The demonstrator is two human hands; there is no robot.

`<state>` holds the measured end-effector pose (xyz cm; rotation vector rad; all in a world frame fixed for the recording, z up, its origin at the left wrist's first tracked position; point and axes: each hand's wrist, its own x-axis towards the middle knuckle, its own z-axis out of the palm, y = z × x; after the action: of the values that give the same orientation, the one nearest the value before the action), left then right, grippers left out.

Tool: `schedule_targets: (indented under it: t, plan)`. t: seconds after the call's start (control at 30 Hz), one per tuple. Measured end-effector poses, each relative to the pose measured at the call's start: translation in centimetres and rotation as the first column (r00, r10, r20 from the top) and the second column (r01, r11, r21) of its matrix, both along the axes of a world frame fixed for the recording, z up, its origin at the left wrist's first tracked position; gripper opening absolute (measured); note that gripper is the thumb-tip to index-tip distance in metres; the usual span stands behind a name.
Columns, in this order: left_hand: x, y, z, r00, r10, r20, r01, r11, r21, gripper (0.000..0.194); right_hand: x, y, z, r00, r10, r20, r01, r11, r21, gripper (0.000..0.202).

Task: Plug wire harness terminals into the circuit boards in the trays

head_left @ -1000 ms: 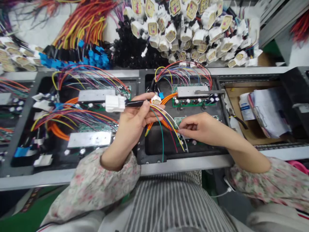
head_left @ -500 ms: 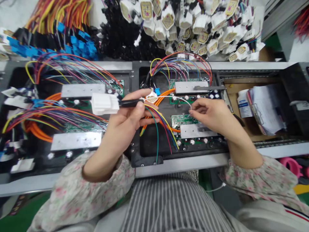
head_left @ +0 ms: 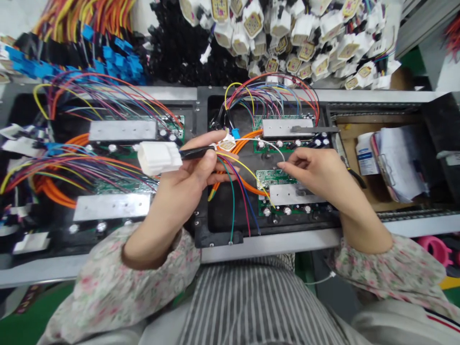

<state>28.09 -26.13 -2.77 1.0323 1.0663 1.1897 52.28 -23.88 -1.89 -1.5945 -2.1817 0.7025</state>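
Observation:
My left hand (head_left: 189,179) is closed around the black sleeve (head_left: 197,153) of a wire harness. Its large white connector (head_left: 160,157) sticks out to the left over the wrist. A smaller white connector (head_left: 227,142) sits just beyond the fingertips. Green, red, blue and yellow wires hang from the harness, and the yellow wire (head_left: 247,168) reaches over the lower circuit board (head_left: 265,178). With thumb and forefinger, my right hand (head_left: 312,167) pinches the white wire (head_left: 269,143) near its end; the tip itself is hidden by the fingers.
Black trays (head_left: 201,191) hold circuit boards with metal heat sinks (head_left: 122,130) and bundled wires. Behind hang many white connectors (head_left: 305,33) and blue connectors (head_left: 118,57). To the right, an open compartment holds a white bottle (head_left: 366,153), papers (head_left: 402,163) and pliers (head_left: 354,175).
The loose wires have fanned apart: the yellow one swung right, while red and blue now hang lower. My right fingertips shifted slightly left, still pinching the white wire. My left hand keeps its hold.

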Motion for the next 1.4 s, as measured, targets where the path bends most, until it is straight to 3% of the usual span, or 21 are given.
schedule_targets:
  t: [0.17, 0.33, 0.47, 0.8, 0.97, 1.1, 1.23, 1.4]
  plan:
    - [0.3, 0.1, 0.2, 1.0, 0.009, -0.004, -0.009, 1.0, -0.008, 0.027, -2.0, -1.3, 0.4, 0.958, 0.216, -0.186, -0.228, 0.972, -0.046, 0.012]
    - [0.3, 0.3, 0.3, 1.0, 0.009, -0.014, -0.01, 0.998, -0.061, 0.031, -2.5, -1.2, -0.2, 0.958, 0.123, -0.258, -0.118, 0.992, 0.033, 0.008]
    - [0.4, 0.3, 0.2, 1.0, -0.001, -0.002, 0.001, 0.999, -0.054, 0.033, -2.5, -0.8, -0.9, 0.975, 0.16, -0.156, -0.153, 0.987, 0.058, 0.008]
    - [0.4, 0.4, 0.2, 1.0, 0.001, -0.024, -0.002, 0.999, -0.046, 0.03, -2.7, -0.8, -1.3, 0.972, 0.189, -0.137, -0.183, 0.982, 0.055, 0.008]
    - [0.4, 0.3, 0.3, 1.0, 0.014, -0.009, -0.014, 0.999, -0.029, 0.027, -2.6, -1.0, -0.7, 0.979, 0.169, -0.116, -0.16, 0.983, 0.086, 0.02]
    - [0.4, 0.3, 0.7, 0.999, 0.031, -0.011, -0.032, 0.998, -0.051, 0.021, -2.5, -1.2, 0.0, 0.949, 0.28, -0.143, -0.276, 0.96, 0.044, 0.013]
    - [0.4, 0.4, 0.9, 1.0, 0.024, 0.008, -0.023, 0.996, -0.087, 0.018, -2.5, -0.8, -0.3, 0.971, 0.115, -0.21, -0.101, 0.992, 0.078, 0.01]
    - [0.5, 0.3, 0.8, 1.0, 0.004, -0.007, -0.005, 0.995, -0.095, 0.023, -2.7, -0.4, -1.4, 0.975, 0.144, -0.168, -0.131, 0.988, 0.083, 0.008]
